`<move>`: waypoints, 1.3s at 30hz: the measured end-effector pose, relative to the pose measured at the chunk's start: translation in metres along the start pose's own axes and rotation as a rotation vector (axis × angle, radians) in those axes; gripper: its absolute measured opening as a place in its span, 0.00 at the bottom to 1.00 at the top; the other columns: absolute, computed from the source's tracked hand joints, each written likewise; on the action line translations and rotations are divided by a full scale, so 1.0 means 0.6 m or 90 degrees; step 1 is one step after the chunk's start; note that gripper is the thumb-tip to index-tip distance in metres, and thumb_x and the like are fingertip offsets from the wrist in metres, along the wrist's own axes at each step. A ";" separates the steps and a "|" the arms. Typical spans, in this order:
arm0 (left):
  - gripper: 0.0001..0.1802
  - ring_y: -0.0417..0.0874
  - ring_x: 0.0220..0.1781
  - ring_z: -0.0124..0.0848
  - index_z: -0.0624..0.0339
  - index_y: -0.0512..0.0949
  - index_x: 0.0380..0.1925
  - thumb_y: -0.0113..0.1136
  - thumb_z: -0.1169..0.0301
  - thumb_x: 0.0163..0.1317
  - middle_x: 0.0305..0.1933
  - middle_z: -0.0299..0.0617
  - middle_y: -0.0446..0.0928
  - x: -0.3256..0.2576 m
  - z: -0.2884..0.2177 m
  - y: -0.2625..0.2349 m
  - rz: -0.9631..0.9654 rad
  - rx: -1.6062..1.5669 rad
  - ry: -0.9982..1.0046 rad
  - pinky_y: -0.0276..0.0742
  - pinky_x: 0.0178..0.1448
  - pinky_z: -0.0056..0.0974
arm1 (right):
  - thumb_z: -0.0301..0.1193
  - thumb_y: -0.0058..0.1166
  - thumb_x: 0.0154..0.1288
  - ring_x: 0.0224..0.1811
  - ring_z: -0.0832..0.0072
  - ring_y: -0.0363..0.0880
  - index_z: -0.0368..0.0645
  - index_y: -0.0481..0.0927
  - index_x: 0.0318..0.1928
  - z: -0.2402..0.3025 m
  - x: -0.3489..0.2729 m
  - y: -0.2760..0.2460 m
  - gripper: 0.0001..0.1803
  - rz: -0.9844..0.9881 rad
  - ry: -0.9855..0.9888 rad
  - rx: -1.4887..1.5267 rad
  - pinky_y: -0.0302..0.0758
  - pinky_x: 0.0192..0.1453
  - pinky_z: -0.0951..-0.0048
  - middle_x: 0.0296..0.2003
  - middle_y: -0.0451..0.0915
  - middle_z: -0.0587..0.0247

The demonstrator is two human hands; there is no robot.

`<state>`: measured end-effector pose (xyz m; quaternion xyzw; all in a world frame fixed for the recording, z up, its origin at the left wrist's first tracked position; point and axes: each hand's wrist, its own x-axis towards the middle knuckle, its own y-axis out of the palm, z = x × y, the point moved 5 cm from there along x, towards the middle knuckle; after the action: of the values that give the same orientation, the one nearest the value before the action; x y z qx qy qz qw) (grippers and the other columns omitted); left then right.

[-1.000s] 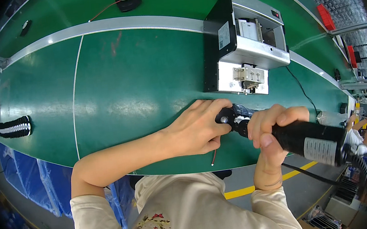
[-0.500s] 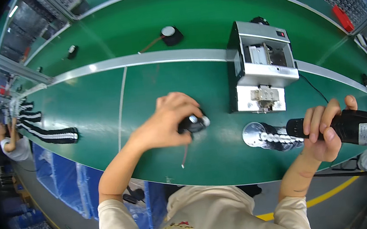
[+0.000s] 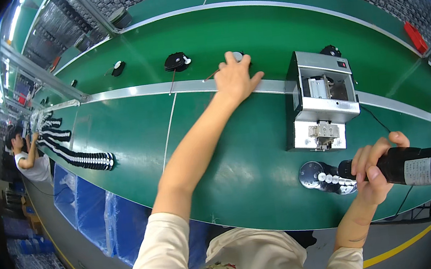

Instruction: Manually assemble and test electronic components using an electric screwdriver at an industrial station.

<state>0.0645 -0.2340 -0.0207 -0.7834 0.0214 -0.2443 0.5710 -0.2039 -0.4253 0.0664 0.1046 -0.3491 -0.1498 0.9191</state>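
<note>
One head-worn fisheye camera looks steeply down from above the person's chest, facing across the green conveyor table (image 3: 120, 140). The near edge sits close at the frame's bottom; far lanes curve along the top. No second view.

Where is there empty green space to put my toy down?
Bare green lies between the striped row of parts and the left forearm, and on the far belt beyond the metal strip. It is crowded around the grey machine, the round fixture and the right hand.
</note>
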 end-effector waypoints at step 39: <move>0.14 0.76 0.54 0.46 0.56 0.80 0.35 0.69 0.75 0.46 0.52 0.46 0.70 -0.303 -0.149 -0.093 0.274 -0.449 0.432 0.79 0.51 0.43 | 0.21 0.58 0.52 0.16 0.80 0.67 0.38 0.62 0.57 0.003 0.001 -0.007 0.31 0.020 0.045 0.027 0.70 0.24 0.76 0.19 0.68 0.67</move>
<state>-0.1452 -0.2367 -0.0147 -0.7829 0.4457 -0.3391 0.2711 -0.2055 -0.4299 0.0670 0.1242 -0.3214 -0.1244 0.9305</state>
